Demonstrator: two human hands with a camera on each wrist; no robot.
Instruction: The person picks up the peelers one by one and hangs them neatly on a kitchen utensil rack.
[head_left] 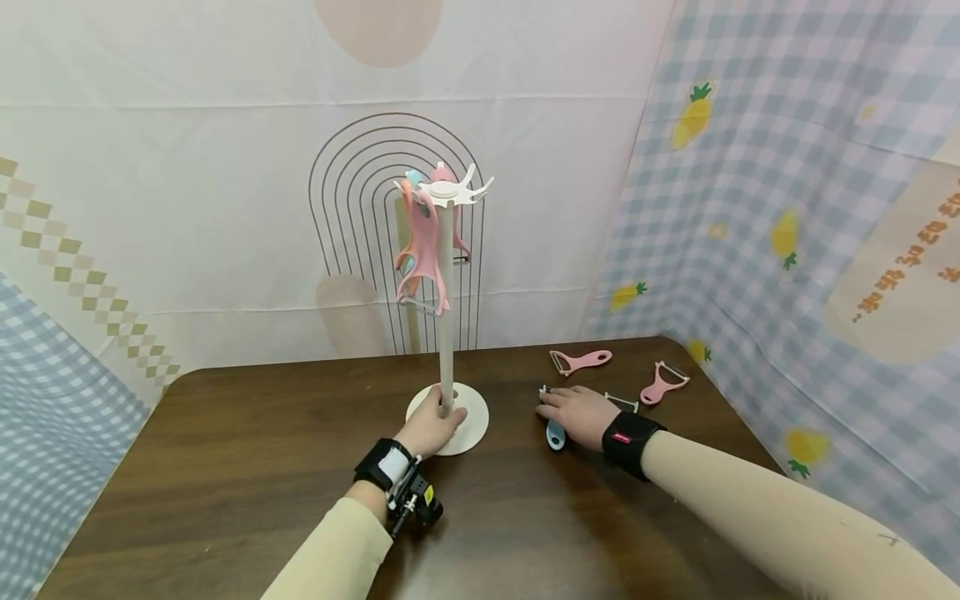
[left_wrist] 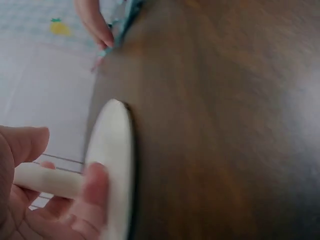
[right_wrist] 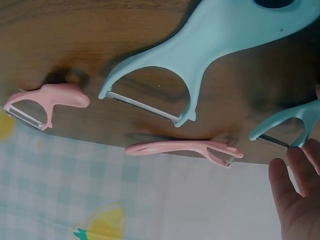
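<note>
Gripping stand pole [head_left: 447, 350] w/ L hand [head_left: 431, 425], R hand [head_left: 580, 414] outstretched, straight-fingered, touching blue peeler [head_left: 554, 432].

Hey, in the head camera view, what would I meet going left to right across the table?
Left wristband → stand pole → right hand → rightmost pink peeler. I've left out things that overlap these.
</note>
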